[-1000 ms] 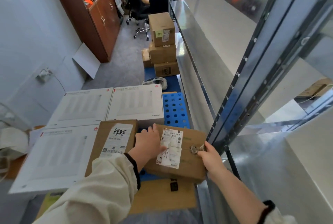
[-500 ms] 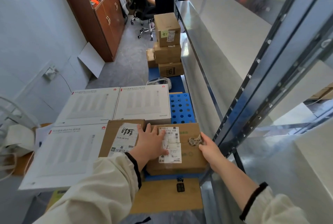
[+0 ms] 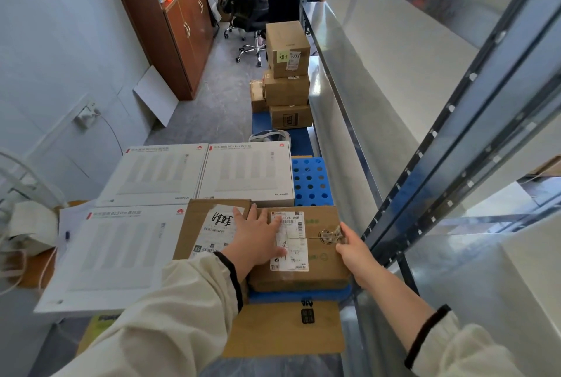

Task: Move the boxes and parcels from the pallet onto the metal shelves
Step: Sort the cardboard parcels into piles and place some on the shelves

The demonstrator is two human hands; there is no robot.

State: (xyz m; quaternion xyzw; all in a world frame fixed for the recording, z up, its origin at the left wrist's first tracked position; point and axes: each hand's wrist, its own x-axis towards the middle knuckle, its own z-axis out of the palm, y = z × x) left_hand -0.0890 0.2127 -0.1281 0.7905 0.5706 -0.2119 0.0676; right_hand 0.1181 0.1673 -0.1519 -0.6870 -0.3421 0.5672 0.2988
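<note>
- A flat cardboard sheet (image 3: pixel 282 328) lies lowest in view, between the two cream sleeves.
- Just beyond it, a brown parcel (image 3: pixel 321 256) sits on the near end of the blue pallet (image 3: pixel 309 182), close beside the upright of the metal shelves (image 3: pixel 334 121).
- The left hand (image 3: pixel 258 240) lies palm-down on the parcel's top, its fingers straight and slightly spread, their tips on the edge of the white shipping label (image 3: pixel 290 243).
- The right hand (image 3: pixel 353 250) grips the parcel's right edge. The thumb rests on top next to a crumpled wad of tape (image 3: pixel 329 235), and the other fingers curl down the side, mostly hidden.
- A second brown box (image 3: pixel 197 225), bearing a handwritten label, touches the parcel on its left.
- Three white boxes (image 3: pixel 121 252) lie flat to the left and behind, covering most of the pallet.
- Farther along the pallet stands a stack of brown boxes (image 3: pixel 288 73), against the front edge of the shelves.
- At the far end are a wooden cabinet (image 3: pixel 182 27) on the left and an office chair (image 3: pixel 246 12), with people beside it.
</note>
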